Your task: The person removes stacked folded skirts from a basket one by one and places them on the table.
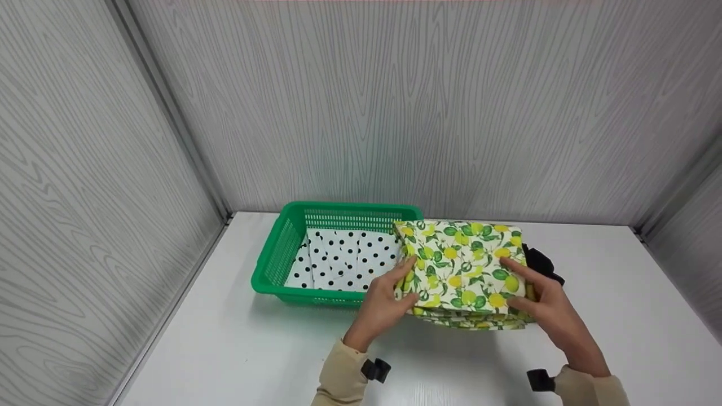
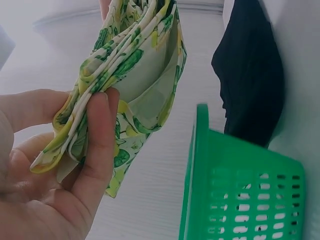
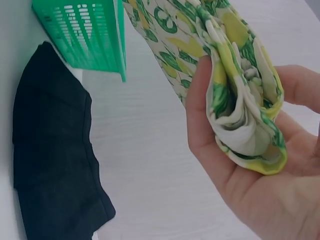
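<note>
A folded cloth with a lemon and leaf print (image 1: 462, 265) is held up over the table between both hands. My left hand (image 1: 386, 299) pinches its left edge, thumb on one face and fingers on the other, as the left wrist view shows with the cloth's layers (image 2: 100, 75). At the opposite edge my right hand (image 1: 550, 304) grips the stacked folds (image 3: 245, 115) in the same way. The cloth overlaps the right end of a green plastic basket (image 1: 271, 276) in the head view. Inside the basket lies a folded white cloth with black dots (image 1: 344, 259).
A black folded cloth (image 1: 541, 265) lies on the white table (image 1: 225, 349), partly hidden behind the lemon cloth; more of this black cloth (image 3: 55, 145) shows in the right wrist view. Grey wood-grain panels (image 1: 361, 113) stand behind the table and at both sides.
</note>
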The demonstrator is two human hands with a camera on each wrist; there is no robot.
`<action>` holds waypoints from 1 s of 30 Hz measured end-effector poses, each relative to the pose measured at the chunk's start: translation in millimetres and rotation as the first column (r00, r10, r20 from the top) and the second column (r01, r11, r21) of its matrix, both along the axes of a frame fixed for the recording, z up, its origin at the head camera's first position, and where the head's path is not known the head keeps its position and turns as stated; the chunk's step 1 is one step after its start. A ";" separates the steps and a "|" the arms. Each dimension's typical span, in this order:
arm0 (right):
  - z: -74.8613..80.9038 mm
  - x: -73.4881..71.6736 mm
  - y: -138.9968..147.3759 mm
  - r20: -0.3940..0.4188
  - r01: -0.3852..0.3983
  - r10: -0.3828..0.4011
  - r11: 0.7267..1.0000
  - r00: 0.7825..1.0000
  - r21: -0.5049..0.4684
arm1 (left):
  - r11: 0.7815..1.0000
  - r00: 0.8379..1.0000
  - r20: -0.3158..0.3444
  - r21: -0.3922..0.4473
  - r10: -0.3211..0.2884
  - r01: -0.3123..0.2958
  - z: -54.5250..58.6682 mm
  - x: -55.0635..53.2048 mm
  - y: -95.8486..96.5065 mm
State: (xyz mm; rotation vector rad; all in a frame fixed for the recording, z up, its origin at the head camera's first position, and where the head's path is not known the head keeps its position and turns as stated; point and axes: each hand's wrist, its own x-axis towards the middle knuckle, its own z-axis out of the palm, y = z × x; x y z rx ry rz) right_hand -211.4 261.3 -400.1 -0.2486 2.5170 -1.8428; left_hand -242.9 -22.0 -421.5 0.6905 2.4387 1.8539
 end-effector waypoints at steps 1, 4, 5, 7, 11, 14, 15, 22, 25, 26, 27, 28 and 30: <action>-0.2 1.3 2.2 0.009 0.004 -0.004 1.000 1.000 0.011 | 1.000 1.000 0.002 -0.006 -0.003 0.003 -0.1 1.4 2.1; -0.2 4.1 8.9 0.032 0.008 -0.009 1.000 0.999 0.018 | 0.999 1.000 -0.006 -0.016 -0.030 0.030 0.0 4.3 7.0; -0.1 4.8 11.1 0.037 0.005 -0.006 1.000 0.999 0.016 | 0.999 0.999 -0.016 -0.017 -0.042 0.041 0.1 5.0 8.2; 0.3 6.5 15.8 0.040 0.000 -0.001 1.000 0.999 0.016 | 0.998 0.997 -0.034 -0.021 -0.065 0.065 0.4 6.1 9.8; 0.5 12.7 26.2 0.035 -0.009 0.008 1.000 0.999 0.013 | 0.995 0.994 -0.042 -0.036 -0.097 0.095 -0.7 9.0 14.3; -1.7 19.1 33.0 0.056 0.006 -0.007 1.000 0.998 0.009 | 0.992 0.993 -0.026 -0.053 -0.113 0.111 -3.6 12.0 19.8; -3.1 21.4 35.2 0.067 0.014 -0.014 1.000 0.998 0.007 | 0.991 0.992 -0.017 -0.054 -0.122 0.121 -5.1 12.9 21.8; -20.7 34.6 47.9 0.123 0.069 -0.071 0.997 0.990 0.017 | 0.976 0.976 0.041 -0.025 -0.214 0.216 -19.5 19.6 32.5; -29.8 37.5 51.6 0.154 0.081 -0.086 0.996 0.984 0.038 | 0.969 0.969 0.070 -0.039 -0.239 0.242 -28.2 23.3 34.5; -32.7 38.0 52.7 0.171 0.081 -0.089 0.995 0.981 0.056 | 0.967 0.966 0.079 -0.055 -0.245 0.249 -31.4 24.5 34.9; -35.3 38.5 53.8 0.189 0.080 -0.092 0.994 0.978 0.070 | 0.964 0.964 0.091 -0.072 -0.250 0.257 -34.4 25.4 35.5; -38.0 38.9 54.5 0.209 0.080 -0.097 0.993 0.973 0.088 | 0.960 0.959 0.116 -0.082 -0.257 0.267 -37.5 26.6 35.9; -42.7 39.8 56.6 0.254 0.076 -0.106 0.989 0.962 0.124 | 0.952 0.951 0.149 -0.107 -0.271 0.288 -43.5 28.6 37.1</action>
